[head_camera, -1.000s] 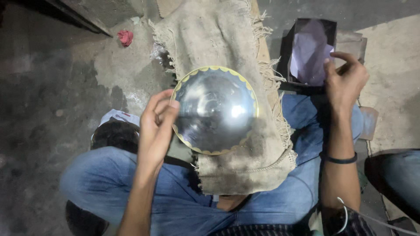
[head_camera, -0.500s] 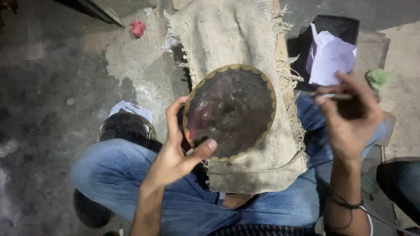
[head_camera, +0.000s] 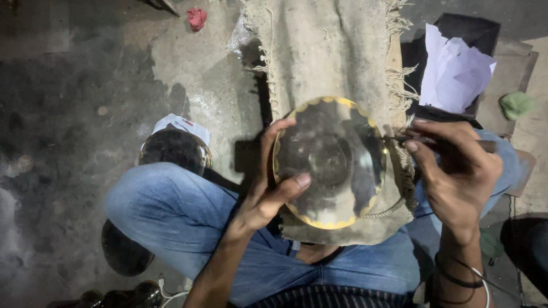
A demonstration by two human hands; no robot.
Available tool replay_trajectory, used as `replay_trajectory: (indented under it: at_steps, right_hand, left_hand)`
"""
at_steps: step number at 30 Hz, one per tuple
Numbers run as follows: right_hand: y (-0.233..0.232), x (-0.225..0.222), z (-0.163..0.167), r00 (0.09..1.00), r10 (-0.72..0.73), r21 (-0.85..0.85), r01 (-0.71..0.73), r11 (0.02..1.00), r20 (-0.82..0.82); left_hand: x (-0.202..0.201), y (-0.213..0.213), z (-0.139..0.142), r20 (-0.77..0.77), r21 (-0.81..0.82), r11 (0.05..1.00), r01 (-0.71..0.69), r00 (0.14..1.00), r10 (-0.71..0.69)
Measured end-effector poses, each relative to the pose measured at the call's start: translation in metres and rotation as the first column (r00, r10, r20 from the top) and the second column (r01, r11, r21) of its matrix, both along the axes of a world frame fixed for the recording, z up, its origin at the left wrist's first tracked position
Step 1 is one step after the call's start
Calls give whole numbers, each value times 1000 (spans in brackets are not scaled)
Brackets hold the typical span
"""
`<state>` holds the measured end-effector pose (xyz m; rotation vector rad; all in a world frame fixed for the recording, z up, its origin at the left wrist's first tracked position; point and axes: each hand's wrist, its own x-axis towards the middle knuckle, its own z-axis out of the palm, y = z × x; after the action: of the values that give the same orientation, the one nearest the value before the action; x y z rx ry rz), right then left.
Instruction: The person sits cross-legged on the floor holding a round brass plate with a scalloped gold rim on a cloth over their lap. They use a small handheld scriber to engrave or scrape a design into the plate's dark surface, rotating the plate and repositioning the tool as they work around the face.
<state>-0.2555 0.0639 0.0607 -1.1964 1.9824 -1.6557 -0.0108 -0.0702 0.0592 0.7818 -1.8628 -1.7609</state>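
Observation:
A round shiny metal plate (head_camera: 331,159) with a yellow scalloped rim lies on a strip of burlap cloth (head_camera: 325,51) over my lap. My left hand (head_camera: 268,188) grips the plate's left edge, thumb pressed on its face and fingers curled behind the rim. My right hand (head_camera: 456,171) holds a thin dark pen-like tool (head_camera: 399,138) whose tip touches the plate's right rim. My legs in blue jeans (head_camera: 171,211) are folded under the cloth.
A dark tray with white paper (head_camera: 454,71) sits at the upper right beside a green lump (head_camera: 516,104). A shiny bowl (head_camera: 174,149) rests by my left knee, a dark round object (head_camera: 123,251) lower left. A red scrap (head_camera: 197,17) lies on the concrete floor.
My right hand came down from the paper tray and brought the tool to the plate's right rim. My left hand shifted its grip and tilted the plate, so its face reads darker.

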Motion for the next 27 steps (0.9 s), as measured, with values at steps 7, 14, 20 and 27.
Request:
replay_trajectory:
  at_steps: [7,14,20,27]
  right_hand:
    - [-5,4,0,994,32,30,-29,999,-105]
    - [-4,5,-13,994,-26,35,30,999,-107]
    - [-3,5,-19,992,-48,5,49,999,-121]
    - [-8,4,-16,980,-64,62,77,995,-191]
  left_hand:
    - [-3,1,-20,-181,-56,981,187,964,-194]
    - [5,6,-24,-36,22,967,255,967,-254]
    - [4,3,-23,-47,229,944,238,971,-233]
    - [4,-1,-21,152,-405,849,341,940,-305]
